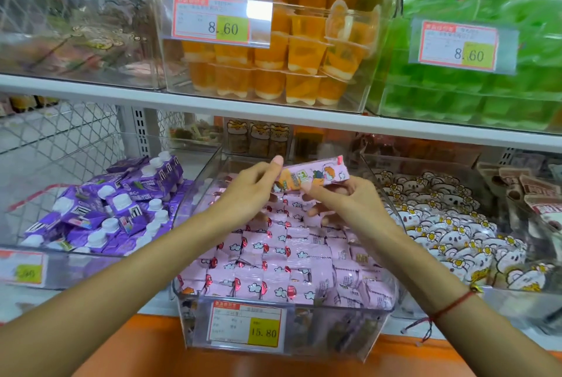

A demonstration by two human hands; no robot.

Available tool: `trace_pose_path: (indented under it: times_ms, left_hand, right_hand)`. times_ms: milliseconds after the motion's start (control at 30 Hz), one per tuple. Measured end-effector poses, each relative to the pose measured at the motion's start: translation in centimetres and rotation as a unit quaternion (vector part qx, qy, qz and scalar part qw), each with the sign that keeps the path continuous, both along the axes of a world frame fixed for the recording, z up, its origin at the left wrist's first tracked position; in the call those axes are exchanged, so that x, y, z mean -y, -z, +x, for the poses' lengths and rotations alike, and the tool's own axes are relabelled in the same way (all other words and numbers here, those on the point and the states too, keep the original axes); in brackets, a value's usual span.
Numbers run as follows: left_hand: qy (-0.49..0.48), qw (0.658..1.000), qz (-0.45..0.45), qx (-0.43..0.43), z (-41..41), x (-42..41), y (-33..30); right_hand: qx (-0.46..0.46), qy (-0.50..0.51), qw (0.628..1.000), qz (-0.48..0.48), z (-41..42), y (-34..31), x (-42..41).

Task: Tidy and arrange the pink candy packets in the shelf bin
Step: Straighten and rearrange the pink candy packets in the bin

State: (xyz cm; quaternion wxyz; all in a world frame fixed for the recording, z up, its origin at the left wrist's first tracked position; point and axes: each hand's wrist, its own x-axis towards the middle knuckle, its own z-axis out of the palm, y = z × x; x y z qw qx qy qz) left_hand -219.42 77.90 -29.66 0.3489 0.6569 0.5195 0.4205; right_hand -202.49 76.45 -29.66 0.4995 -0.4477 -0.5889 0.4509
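Observation:
A clear plastic shelf bin (377, 328) in the middle of the lower shelf holds several pink candy packets (273, 258), lying in rough rows. Above the back of the bin I hold one pink packet (316, 175) with a cartoon print, lengthwise and slightly tilted. My left hand (252, 191) pinches its left end with thumb up. My right hand (343, 203) grips its lower right side from below; a red string sits on that wrist.
A bin of purple pouches with white caps (115, 209) stands left, a bin of white cartoon packets (450, 224) right. Above the white shelf board (182, 99) are bins of orange jelly cups (273, 51) and green ones (474, 72). A 15.80 price tag (246, 326) fronts the pink bin.

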Motion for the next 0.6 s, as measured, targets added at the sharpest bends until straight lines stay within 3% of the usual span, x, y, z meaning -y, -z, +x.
trace_pose_path:
  times_ms: [167,300,367,433,500,533,600]
  left_hand:
    - [0.048,0.996,-0.037,0.064,-0.2,-0.2,0.2]
    - [0.037,0.999,-0.016,0.011,-0.3,-0.5,0.8]
    - [0.028,0.997,0.027,-0.069,-0.6,-0.5,1.0]
    - [-0.01,0.971,0.112,-0.21,-1.7,-0.2,1.3]
    - [-0.077,0.914,0.221,-0.332,-3.5,0.8,1.7]
    - [-0.099,0.892,0.257,-0.357,-4.6,1.4,1.9]
    - [-0.116,0.895,0.259,-0.344,-6.7,2.6,2.6]
  right_hand:
    - [-0.045,0.013,0.997,-0.059,0.1,-0.1,-0.6]
    - [-0.106,0.034,0.993,-0.027,0.0,0.1,-1.0]
    - [-0.103,0.081,0.991,-0.004,0.3,0.1,-1.6]
    - [-0.021,0.177,0.984,0.021,0.7,0.2,-2.8]
    - [0.089,0.24,0.965,0.055,1.1,0.2,-4.2]
    - [0.148,0.247,0.955,0.072,1.2,0.2,-5.0]
    - [0.254,0.234,0.933,0.102,0.9,0.2,-6.4]
